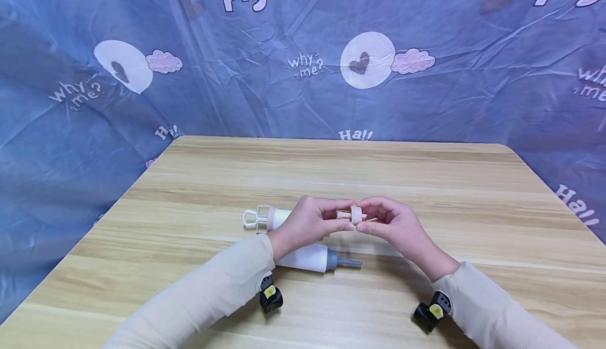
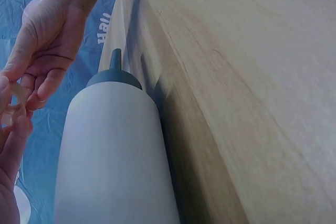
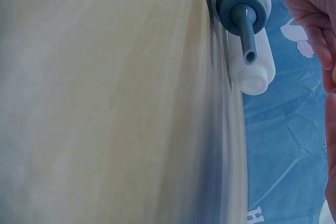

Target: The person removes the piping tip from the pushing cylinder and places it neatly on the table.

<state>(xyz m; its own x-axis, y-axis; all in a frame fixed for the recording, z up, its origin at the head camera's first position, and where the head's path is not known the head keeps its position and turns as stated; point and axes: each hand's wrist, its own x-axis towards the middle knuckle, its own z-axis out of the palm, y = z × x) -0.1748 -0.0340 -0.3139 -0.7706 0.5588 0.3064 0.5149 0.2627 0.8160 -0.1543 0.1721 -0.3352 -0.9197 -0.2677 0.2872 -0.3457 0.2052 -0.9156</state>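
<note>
Above the middle of the table, my left hand (image 1: 314,217) and right hand (image 1: 397,228) meet at a small pale nozzle-like piece (image 1: 356,215), which has a wide round collar and a narrow stem. Left thumb and fingers pinch it from the left, right thumb and fingertips from the right. Under my left forearm lies a white squeeze bottle (image 1: 307,258) with a grey cap and thin spout pointing right. Behind it is a white tube (image 1: 280,216) with a loop-handled plunger, partly covered by my left hand. The right wrist view shows the tube's rounded front end (image 3: 254,80).
The wood-grain table (image 1: 227,170) reaches back to a blue printed cloth (image 1: 265,91) hanging behind it. A black wrist camera (image 1: 271,295) sits under the left cuff and another camera (image 1: 431,311) under the right cuff.
</note>
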